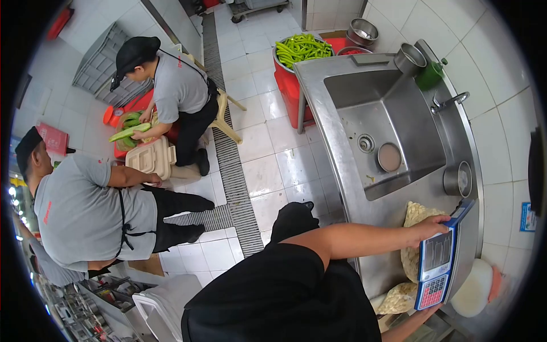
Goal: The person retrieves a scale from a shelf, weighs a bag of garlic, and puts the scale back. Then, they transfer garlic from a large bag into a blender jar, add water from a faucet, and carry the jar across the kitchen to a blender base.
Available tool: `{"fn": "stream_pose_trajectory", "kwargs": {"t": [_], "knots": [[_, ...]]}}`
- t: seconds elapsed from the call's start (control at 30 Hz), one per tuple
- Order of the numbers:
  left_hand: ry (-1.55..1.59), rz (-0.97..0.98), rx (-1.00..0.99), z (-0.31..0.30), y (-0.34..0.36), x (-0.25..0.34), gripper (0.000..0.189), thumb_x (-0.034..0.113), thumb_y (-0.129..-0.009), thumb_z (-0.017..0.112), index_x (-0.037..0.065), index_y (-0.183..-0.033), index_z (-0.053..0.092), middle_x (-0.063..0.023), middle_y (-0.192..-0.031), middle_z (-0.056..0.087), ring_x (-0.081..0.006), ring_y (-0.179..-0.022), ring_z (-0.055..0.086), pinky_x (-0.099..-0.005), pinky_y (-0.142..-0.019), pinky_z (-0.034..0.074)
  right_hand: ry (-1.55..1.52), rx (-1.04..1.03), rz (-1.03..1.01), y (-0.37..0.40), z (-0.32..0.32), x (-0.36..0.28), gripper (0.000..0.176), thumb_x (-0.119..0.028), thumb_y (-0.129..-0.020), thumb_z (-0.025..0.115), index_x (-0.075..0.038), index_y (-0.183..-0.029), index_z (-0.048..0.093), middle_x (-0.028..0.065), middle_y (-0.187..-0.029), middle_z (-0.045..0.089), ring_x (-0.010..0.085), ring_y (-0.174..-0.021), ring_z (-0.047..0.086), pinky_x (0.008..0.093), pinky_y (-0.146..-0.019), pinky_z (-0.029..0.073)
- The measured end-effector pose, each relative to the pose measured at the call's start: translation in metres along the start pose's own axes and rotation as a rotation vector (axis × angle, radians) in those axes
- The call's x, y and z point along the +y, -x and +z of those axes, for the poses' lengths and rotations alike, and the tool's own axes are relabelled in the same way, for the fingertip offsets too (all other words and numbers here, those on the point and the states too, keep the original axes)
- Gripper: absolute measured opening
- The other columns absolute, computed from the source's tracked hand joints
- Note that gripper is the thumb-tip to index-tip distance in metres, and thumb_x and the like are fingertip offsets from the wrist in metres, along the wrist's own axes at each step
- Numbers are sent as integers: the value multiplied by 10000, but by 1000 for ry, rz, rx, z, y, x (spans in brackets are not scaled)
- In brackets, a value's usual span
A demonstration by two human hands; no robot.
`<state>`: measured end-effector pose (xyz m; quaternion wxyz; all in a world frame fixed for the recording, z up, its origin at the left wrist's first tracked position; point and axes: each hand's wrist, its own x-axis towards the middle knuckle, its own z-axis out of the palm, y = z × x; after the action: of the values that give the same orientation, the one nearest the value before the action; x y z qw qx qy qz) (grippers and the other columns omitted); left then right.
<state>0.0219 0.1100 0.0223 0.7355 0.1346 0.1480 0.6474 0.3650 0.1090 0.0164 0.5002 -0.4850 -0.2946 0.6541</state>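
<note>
Black clothing [273,296], worn by the person, is seen nearest the camera, with the bare left forearm stretched out from it. At the end of that arm, a digital scale [437,253] is gripped by the left hand [430,228], whose fingers are curled over the scale's left end. The opposite end is touched by the right hand [430,311]; its fingers are mostly hidden behind the scale, so how far they are closed cannot be told. Between the two hands the scale is held tilted, its display and keypad turned toward the camera; whether any weight is borne by the counter [373,214] cannot be seen.

Beneath the left wrist, a pale lumpy bundle [411,263] is partly covered by the arm. A second pale bundle [399,299] is placed near the right hand, on the scale's near side. Just beyond the left hand and slightly to its left, a metal pot [457,179] is set. Farther left of that hand, a metal bowl [390,157] is contained in the sink [419,122], below the faucet [450,101]. Beyond the right hand, a white container [474,289] is partly hidden by the scale.

Well behind the left hand, a long green vegetable [121,135] is held by a seated co-worker [179,85], near whom a second co-worker [97,205] is seen.
</note>
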Motion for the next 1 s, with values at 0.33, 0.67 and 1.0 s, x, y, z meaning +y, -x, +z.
{"fn": "stream_pose_trajectory", "kwargs": {"t": [0.33, 0.67, 1.0], "knots": [[157, -79, -102, -5, 11, 7, 505, 153, -921, 610, 112, -1392, 433, -87, -1252, 575, -230, -1145, 584, -401, -990, 490, -201, -79, 38, -37, -48, 9, 516, -393, -926, 590, 8, -1249, 556, 164, -1207, 633, 302, -1038, 642, 456, -885, 556], [-77, -51, -27, -22, 1, 5, 565, 162, -945, 564, 36, -1456, 359, -114, -1390, 495, -227, -1268, 490, -367, -1056, 410, -97, 152, -23, -43, -18, -1, 500, -437, -925, 595, 14, -1142, 605, 151, -1053, 680, 253, -917, 677, 411, -799, 575], [-94, -86, -28, -25, 3, 8, 546, 177, -954, 544, 65, -1457, 365, -96, -1390, 498, -238, -1268, 494, -391, -1062, 412, -116, 170, -111, -40, -5, -16, 446, -397, -966, 557, 7, -1148, 604, 142, -1070, 668, 244, -937, 661, 417, -858, 553]]}}
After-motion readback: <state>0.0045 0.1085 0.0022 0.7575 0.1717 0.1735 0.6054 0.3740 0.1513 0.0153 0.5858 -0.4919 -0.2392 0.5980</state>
